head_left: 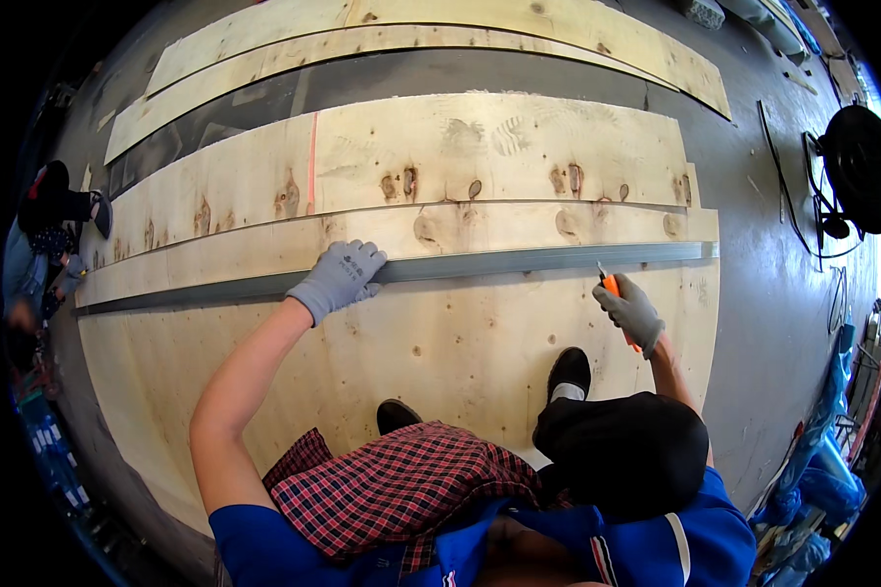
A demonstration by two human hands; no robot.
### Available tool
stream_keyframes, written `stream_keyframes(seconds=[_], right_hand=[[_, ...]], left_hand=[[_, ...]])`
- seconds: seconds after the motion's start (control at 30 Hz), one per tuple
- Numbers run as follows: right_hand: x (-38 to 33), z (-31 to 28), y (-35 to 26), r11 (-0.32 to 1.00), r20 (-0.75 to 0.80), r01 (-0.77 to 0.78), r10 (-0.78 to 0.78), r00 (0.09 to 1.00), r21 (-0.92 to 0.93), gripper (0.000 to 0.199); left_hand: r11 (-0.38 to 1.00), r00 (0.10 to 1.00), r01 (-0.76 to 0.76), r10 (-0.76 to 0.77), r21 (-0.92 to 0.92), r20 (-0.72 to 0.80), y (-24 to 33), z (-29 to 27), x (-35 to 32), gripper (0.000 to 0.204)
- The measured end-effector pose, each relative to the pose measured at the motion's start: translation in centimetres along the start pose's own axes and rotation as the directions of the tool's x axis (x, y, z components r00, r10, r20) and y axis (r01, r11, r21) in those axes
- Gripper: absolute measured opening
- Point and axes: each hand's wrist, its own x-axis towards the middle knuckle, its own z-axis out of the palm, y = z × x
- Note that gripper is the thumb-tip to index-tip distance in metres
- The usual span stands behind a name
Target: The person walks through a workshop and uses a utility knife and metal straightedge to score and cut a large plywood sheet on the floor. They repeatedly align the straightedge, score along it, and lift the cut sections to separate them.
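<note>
My left hand (341,278), in a grey work glove, presses down on a long grey metal straightedge (519,260) with its fingers curled over the far edge. The straightedge lies across a large sheet of pale plywood (431,342) and reaches almost from one side to the other. In my gloved right hand (632,315) is an orange utility knife (612,285), closed in the fist. Its blade tip points away from me, close to the straightedge's near edge towards the right end. Whether the tip touches the wood I cannot tell.
Beyond lie more plywood strips (499,147), one crossed by a red line. At the far left another person (49,245) crouches by the sheet's end. A black round-topped stool (859,168) and a dark cable (783,181) are on the right, with blue plastic sheeting (822,460) nearer.
</note>
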Motion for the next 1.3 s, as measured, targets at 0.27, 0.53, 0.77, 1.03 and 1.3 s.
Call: stream_keyframes(seconds=[0.27, 0.53, 0.77, 1.03, 1.3], right_hand=[[3.3, 3.4, 1.1, 0.983, 0.047, 0.039, -0.032, 0.998, -0.18, 0.044], [5.7, -3.3, 6.9, 0.995, -0.365, -0.028, -0.008, 0.931, -0.094, 0.045], [9.0, -15.1, 21.4, 0.931, -0.803, -0.351, 0.136, 0.58, -0.096, 0.044], [13.5, -18.9, 18.7, 0.976, -0.756, -0.171, 0.01, 0.655, -0.135, 0.06], [16.5, -4.8, -0.2, 0.688, -0.461, 0.411, -0.715, 0.525, -0.599, 0.044]], left_hand=[[0.972, 0.977, 0.209, -0.213, 0.108, 0.027, 1.5, 1.8, 0.4, 0.045], [0.964, 0.963, 0.248, -0.256, 0.097, 0.085, 1.9, 1.2, 0.8, 0.044], [0.969, 0.963, 0.246, -0.247, 0.027, 0.108, 2.5, 0.2, 2.4, 0.044], [0.977, 0.977, 0.206, -0.203, 0.06, -0.061, 1.0, 1.9, 1.4, 0.044], [0.969, 0.972, 0.232, -0.229, 0.08, -0.049, 3.9, 2.1, 2.0, 0.031]])
